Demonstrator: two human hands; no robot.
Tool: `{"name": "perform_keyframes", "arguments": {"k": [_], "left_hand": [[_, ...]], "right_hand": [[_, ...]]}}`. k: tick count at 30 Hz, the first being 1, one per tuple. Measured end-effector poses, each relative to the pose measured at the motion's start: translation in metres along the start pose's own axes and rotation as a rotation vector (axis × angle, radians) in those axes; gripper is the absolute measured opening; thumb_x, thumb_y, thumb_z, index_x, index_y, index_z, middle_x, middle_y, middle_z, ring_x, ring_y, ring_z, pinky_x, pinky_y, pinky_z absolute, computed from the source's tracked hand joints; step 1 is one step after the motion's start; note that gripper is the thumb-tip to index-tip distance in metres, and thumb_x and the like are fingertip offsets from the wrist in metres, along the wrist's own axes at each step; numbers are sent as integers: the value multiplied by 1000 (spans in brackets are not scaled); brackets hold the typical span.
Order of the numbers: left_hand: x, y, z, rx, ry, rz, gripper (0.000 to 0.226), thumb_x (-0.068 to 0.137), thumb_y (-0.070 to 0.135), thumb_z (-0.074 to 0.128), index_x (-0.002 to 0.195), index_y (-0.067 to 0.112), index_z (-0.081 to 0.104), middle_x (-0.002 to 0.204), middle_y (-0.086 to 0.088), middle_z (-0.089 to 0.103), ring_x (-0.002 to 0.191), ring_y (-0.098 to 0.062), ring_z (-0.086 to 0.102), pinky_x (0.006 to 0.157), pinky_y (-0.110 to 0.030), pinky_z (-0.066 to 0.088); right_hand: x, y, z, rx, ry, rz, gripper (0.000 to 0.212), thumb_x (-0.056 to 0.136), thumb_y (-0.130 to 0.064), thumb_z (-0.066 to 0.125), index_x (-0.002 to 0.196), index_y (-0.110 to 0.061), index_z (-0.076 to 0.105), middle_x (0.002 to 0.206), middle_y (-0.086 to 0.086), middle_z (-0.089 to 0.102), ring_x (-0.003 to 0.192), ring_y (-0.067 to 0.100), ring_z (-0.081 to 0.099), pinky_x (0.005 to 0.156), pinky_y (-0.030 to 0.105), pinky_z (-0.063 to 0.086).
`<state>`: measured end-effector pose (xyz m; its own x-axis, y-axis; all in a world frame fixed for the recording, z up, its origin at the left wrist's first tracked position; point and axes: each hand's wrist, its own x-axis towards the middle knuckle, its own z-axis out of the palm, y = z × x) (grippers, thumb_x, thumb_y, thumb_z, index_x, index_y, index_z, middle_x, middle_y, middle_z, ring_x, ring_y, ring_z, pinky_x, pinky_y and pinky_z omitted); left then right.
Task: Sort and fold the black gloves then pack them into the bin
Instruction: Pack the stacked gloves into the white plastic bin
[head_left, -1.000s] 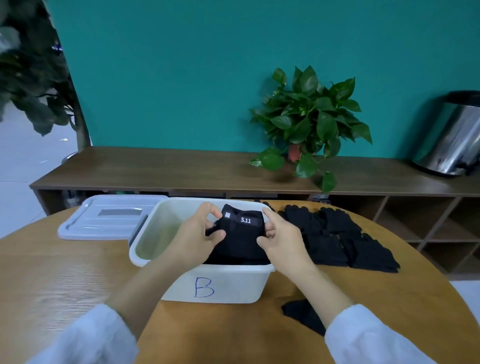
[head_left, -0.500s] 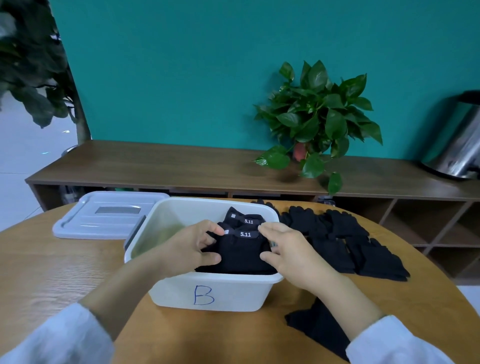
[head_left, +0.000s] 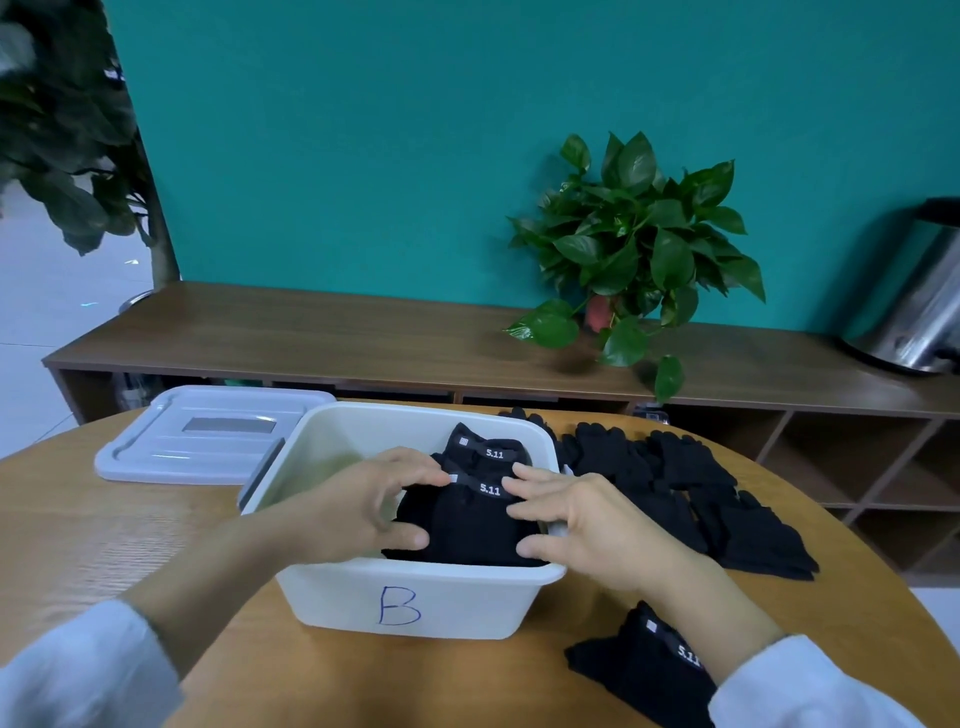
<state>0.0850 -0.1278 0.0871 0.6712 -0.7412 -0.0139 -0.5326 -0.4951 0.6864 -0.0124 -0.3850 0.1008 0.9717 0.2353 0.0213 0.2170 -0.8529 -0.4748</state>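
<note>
A white bin marked "B" (head_left: 415, 603) stands in the middle of the round table. Inside it a folded black glove (head_left: 467, 525) with a "5.11" label lies in front of another folded black glove (head_left: 488, 449). My left hand (head_left: 358, 512) grips the front glove's left side, fingers on its top edge and thumb at its lower edge. My right hand (head_left: 587, 519) holds its right side the same way. Both hands reach down into the bin. A loose pile of black gloves (head_left: 701, 493) lies to the right of the bin. One more black glove (head_left: 634, 670) lies under my right forearm.
The bin's grey lid (head_left: 208, 436) lies flat on the table to the left of the bin. Behind the table runs a low wooden shelf (head_left: 311, 338) with a potted plant (head_left: 634, 249) and a steel can (head_left: 914, 306).
Both hands have lowered the folded glove from above the bin down into it, in front of the glove lying there. The camera has tilted slightly.
</note>
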Motion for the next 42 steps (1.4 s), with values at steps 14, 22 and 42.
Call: {"name": "perform_keyframes", "arguments": {"k": [14,22,42], "left_hand": [[19,-6,9,171,-98,-28,64,82,26,79,139,32,51,130,28,40,116,12,42,88,6,24],[8,0,0,42,28,-40,56,78,26,83,126,43,58,126,33,47,118,19,42,91,5,24],[-15,109,124,127,179,326,41,97,22,60,137,24,56,132,16,49,124,1,40,104,-8,27]], "right_hand": [[20,16,-2,-58,-135,-98,38,85,-39,72,119,-23,70,144,-7,49,123,-23,25,108,3,1],[5,8,4,50,53,-19,46,84,-35,74,127,-24,64,142,-11,50,126,-19,29,118,16,13],[-143,33,24,112,445,404,43,92,-32,65,134,-27,58,141,-8,53,93,-5,61,94,16,43]]}}
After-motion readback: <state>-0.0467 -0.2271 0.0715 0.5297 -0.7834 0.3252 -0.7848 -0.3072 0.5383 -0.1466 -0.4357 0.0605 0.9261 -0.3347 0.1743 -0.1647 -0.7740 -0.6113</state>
